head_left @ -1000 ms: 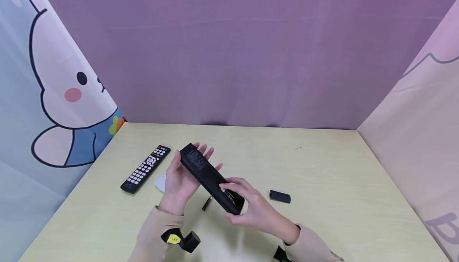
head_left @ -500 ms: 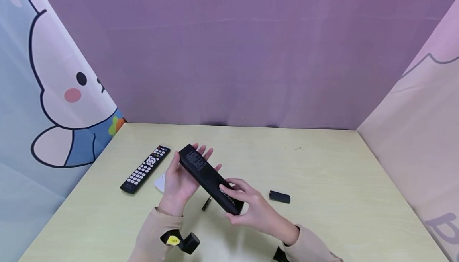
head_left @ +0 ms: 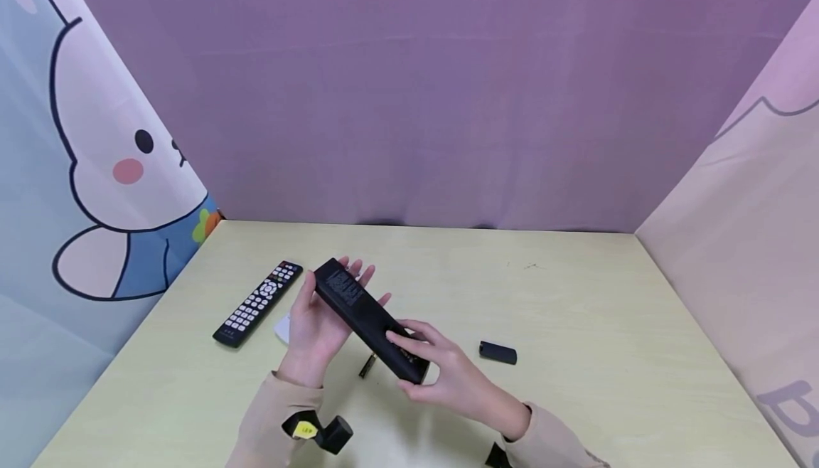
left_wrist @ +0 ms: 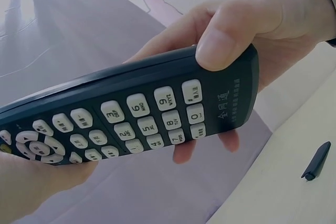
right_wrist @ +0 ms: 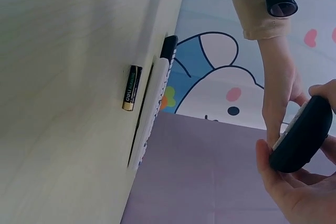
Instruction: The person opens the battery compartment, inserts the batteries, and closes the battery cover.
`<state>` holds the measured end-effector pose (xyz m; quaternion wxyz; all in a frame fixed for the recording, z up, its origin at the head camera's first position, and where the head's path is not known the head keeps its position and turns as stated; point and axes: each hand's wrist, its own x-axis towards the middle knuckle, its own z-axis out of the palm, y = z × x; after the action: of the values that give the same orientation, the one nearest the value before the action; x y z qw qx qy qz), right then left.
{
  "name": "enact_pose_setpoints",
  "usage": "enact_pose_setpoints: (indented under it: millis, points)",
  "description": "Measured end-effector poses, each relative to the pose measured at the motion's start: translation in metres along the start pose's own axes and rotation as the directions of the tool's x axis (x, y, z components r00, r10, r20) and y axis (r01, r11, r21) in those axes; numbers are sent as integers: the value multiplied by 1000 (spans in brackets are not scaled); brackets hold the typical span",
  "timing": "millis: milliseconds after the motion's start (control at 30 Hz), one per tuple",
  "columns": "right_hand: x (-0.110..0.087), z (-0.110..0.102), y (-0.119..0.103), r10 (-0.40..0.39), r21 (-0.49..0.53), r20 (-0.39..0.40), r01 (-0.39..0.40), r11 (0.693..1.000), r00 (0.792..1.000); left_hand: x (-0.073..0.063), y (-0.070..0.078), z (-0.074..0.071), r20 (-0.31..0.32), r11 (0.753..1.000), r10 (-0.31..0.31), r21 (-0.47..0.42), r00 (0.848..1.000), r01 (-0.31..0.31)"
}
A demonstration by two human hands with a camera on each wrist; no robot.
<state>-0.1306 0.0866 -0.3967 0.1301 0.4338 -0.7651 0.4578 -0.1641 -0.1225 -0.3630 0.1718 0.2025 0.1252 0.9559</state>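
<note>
Above the table, both hands hold a black remote control (head_left: 365,311), tilted, its printed back toward the head camera. Its white-buttoned face shows in the left wrist view. The left hand (head_left: 318,336) supports the far end, thumb along one edge and fingers behind. The right hand (head_left: 451,375) grips the near end, thumb at the lower edge and fingers over the battery bay (head_left: 407,354), which they partly hide. A loose battery (right_wrist: 132,88) lies on the table below. Right of the hands rests a small black battery cover (head_left: 498,352).
Another black remote (head_left: 257,304) with white buttons lies face up at the left. A white remote (right_wrist: 152,111) is beside it, mostly hidden by the left hand in the head view. Printed cloth (head_left: 128,169) and a purple cloth (head_left: 422,98) border the table.
A battery showing in the bay a second ago is now mostly covered, as the right hand's fingers press down over it. The held remote has shifted slightly left in the head view.
</note>
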Motion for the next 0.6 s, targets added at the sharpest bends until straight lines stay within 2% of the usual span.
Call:
enact_pose_setpoints:
  millis: [233,333,600]
  points:
    - [1,1,0,37,3,28,-37,999,999,-2,5,-1,-2,1000,-5,-19,1000,5]
    - [1,0,0,67,38,44,-69,997,997,-4,8,-1,-8,1000,-2,-18,1000,2]
    - [8,0,7,119,200,62,-129,971,991,-11,16,1,-130,999,19,-26,991,-22]
